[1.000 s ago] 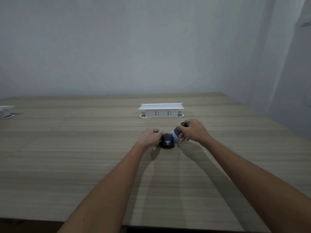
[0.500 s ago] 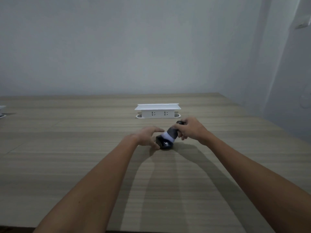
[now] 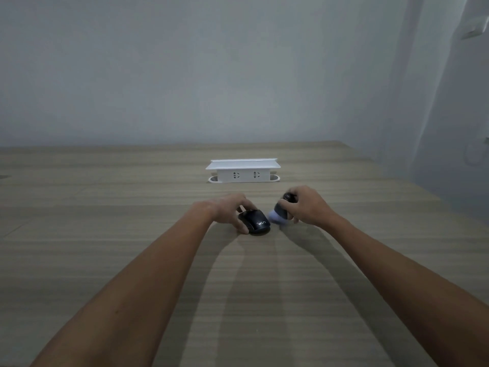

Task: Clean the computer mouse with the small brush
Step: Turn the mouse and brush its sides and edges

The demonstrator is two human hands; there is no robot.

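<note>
A black computer mouse (image 3: 255,221) with white lettering lies flat on the wooden table (image 3: 132,234). My left hand (image 3: 229,211) rests on its left side, with the fingers curled around its far end and the thumb at the near edge. My right hand (image 3: 304,206) grips a small brush (image 3: 279,211) with a dark handle and pale bristles. The bristles point down and to the left, just right of the mouse. Whether they touch the mouse I cannot tell.
A white pop-up socket block (image 3: 243,171) with two outlets stands on the table behind the hands. The table's right edge (image 3: 397,176) runs close to a pale wall.
The brush has come off the top of the mouse and now sits to its right. My left hand has shifted its hold, and the mouse's whole top now shows.
</note>
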